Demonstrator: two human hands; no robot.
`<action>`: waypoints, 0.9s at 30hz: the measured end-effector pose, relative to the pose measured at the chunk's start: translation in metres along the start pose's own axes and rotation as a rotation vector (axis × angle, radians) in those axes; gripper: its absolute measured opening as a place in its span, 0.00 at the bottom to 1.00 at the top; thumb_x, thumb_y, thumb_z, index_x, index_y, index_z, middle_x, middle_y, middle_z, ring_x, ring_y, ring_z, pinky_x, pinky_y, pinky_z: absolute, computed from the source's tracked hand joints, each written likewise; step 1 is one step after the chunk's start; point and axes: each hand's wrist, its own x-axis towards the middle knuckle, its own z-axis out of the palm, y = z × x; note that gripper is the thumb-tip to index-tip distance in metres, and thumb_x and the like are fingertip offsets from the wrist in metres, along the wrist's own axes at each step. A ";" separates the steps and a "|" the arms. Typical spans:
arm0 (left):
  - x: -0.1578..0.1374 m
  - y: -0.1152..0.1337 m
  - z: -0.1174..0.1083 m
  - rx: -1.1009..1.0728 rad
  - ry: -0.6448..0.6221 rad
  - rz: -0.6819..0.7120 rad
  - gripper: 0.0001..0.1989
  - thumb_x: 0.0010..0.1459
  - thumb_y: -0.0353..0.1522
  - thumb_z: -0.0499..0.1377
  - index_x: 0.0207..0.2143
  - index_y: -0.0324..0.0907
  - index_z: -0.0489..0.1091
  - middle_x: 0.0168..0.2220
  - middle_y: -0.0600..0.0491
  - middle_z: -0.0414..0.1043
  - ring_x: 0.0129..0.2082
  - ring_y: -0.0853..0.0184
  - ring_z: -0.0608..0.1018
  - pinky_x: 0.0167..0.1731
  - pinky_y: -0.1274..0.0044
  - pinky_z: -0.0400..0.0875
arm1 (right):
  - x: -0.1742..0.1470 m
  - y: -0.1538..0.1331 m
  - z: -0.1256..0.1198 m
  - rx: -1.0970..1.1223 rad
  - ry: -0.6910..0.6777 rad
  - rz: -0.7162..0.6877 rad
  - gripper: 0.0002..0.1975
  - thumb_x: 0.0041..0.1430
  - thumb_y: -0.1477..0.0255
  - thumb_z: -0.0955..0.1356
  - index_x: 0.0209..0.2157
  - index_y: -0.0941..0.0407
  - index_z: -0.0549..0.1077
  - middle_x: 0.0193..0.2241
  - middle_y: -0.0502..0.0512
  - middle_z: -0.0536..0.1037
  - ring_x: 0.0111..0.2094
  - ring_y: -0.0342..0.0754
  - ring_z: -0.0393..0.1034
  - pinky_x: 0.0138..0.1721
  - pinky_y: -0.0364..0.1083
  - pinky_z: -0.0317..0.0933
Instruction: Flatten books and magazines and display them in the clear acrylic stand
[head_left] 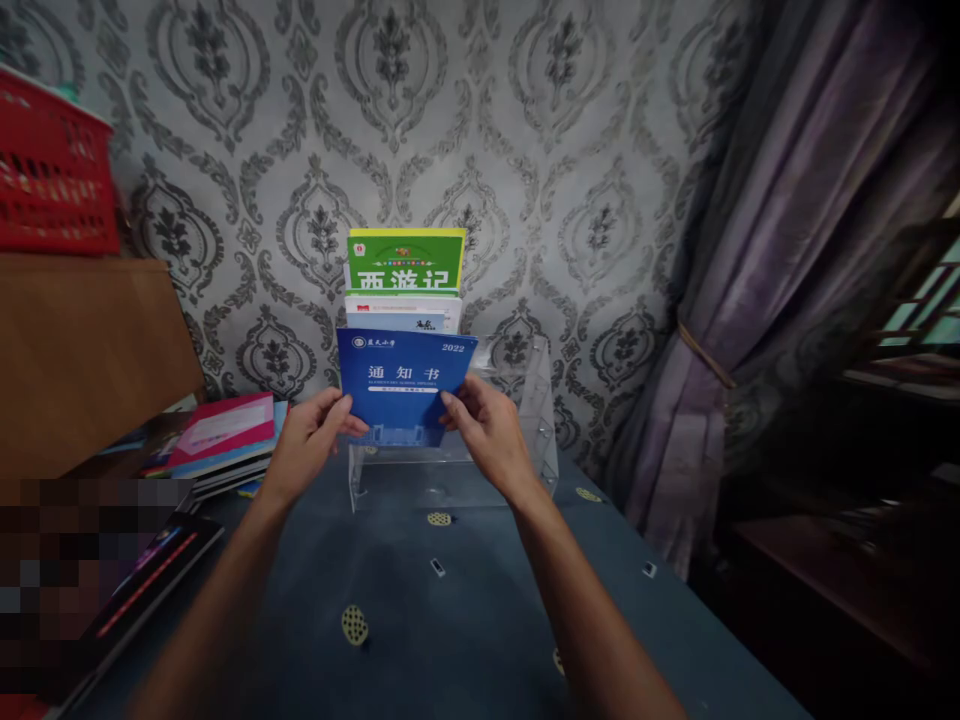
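Between my two hands is a blue booklet (401,390) with white characters and "2022" on its cover. My left hand (319,430) pinches its lower left edge, thumb in front. On the opposite edge my right hand (484,425) grips it the same way. The booklet is upright in front of a clear plastic rack (536,430), hiding part of it; whether it touches the rack I cannot tell. Behind it, a green book (405,260) with a yellow border stands at the back of the rack. A white and pale blue booklet (405,312) shows in front of the green one.
Books and papers (225,435) are stacked at the left beside a brown wooden box (90,360), with a red basket (56,170) on top. A dark book (150,590) lies nearer at the left. The dark blue tablecloth (465,630) has small printed patterns. A tied curtain (697,400) hangs at the right.
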 end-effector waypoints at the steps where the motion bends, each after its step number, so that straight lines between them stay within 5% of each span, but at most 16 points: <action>1: -0.001 0.001 -0.002 0.000 -0.009 -0.010 0.16 0.59 0.46 0.56 0.30 0.43 0.65 0.25 0.52 0.79 0.27 0.62 0.82 0.18 0.79 0.63 | 0.000 -0.001 0.000 -0.013 -0.014 -0.006 0.09 0.63 0.64 0.64 0.33 0.55 0.69 0.24 0.50 0.74 0.27 0.48 0.74 0.31 0.46 0.66; 6: -0.005 0.007 -0.007 -0.043 -0.020 0.012 0.17 0.58 0.48 0.58 0.32 0.43 0.65 0.28 0.50 0.80 0.30 0.61 0.82 0.19 0.79 0.63 | -0.002 -0.007 0.000 0.028 0.038 -0.052 0.08 0.63 0.66 0.64 0.37 0.55 0.71 0.27 0.51 0.74 0.29 0.47 0.74 0.32 0.46 0.68; 15: -0.007 0.015 0.002 -0.002 0.242 0.223 0.19 0.62 0.47 0.57 0.44 0.42 0.74 0.41 0.49 0.80 0.35 0.64 0.78 0.30 0.76 0.70 | 0.005 -0.012 0.007 0.035 0.244 -0.264 0.10 0.68 0.67 0.64 0.46 0.53 0.74 0.45 0.58 0.79 0.46 0.51 0.74 0.47 0.53 0.69; 27: 0.025 -0.012 0.017 -0.016 0.228 0.217 0.19 0.64 0.48 0.55 0.34 0.42 0.71 0.38 0.51 0.80 0.30 0.68 0.75 0.28 0.77 0.68 | 0.020 0.015 0.010 -0.057 0.225 -0.251 0.13 0.69 0.61 0.62 0.40 0.54 0.74 0.36 0.55 0.77 0.38 0.49 0.70 0.42 0.49 0.66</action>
